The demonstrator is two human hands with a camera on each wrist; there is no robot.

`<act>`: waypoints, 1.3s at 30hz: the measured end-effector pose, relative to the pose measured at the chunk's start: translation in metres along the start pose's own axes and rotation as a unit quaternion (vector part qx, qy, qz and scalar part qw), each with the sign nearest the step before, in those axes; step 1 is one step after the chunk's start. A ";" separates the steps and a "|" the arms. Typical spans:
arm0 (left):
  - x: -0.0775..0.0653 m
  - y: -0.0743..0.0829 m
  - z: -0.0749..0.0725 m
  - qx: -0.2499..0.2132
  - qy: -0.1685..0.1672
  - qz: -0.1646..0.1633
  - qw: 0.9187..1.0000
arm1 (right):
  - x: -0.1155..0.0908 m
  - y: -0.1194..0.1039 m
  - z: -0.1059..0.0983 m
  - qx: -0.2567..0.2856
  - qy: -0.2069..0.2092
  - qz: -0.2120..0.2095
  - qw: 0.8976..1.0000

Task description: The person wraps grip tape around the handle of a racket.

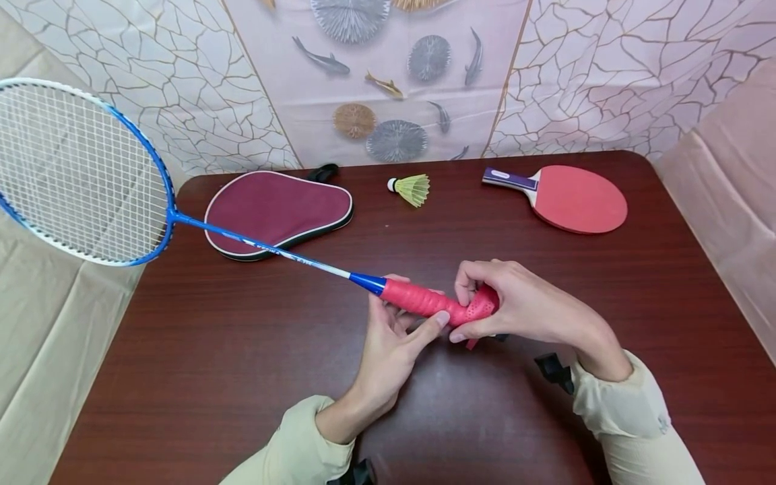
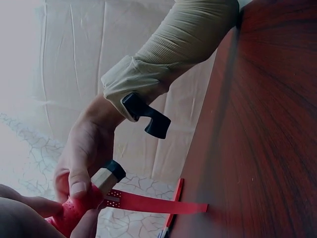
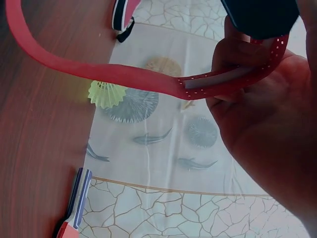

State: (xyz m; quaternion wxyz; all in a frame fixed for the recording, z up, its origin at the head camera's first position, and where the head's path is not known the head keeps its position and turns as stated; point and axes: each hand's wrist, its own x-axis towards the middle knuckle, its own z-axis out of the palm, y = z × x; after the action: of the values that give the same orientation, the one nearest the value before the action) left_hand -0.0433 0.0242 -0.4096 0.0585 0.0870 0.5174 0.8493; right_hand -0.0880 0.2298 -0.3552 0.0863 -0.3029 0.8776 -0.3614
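A blue and white badminton racket is held above the table, its strung head out to the left. My left hand grips the red-wrapped handle from below, thumb along its near side. Close to the butt end, my right hand pinches the red perforated grip tape between curled fingers and thumb. In the left wrist view, a bare wooden stretch shows before the black butt cap. A loose tail of the tape hangs from the handle; the right wrist view shows it curving away.
A maroon paddle case lies at the back left, partly behind the racket shaft. Beside it is a yellow shuttlecock. A red table tennis bat with a purple handle lies back right on the dark wooden table. Patterned cloth hangs behind.
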 end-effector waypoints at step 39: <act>-0.001 0.007 -0.004 -0.006 -0.010 0.075 0.997 | -0.003 0.008 -0.005 -0.017 0.071 0.007 0.997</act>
State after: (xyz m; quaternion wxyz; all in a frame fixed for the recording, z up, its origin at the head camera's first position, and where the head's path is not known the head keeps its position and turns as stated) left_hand -0.0437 0.0175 -0.4057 0.0006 0.1337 0.5038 0.8534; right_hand -0.0915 0.2388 -0.3570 0.0212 -0.2721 0.8896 -0.3661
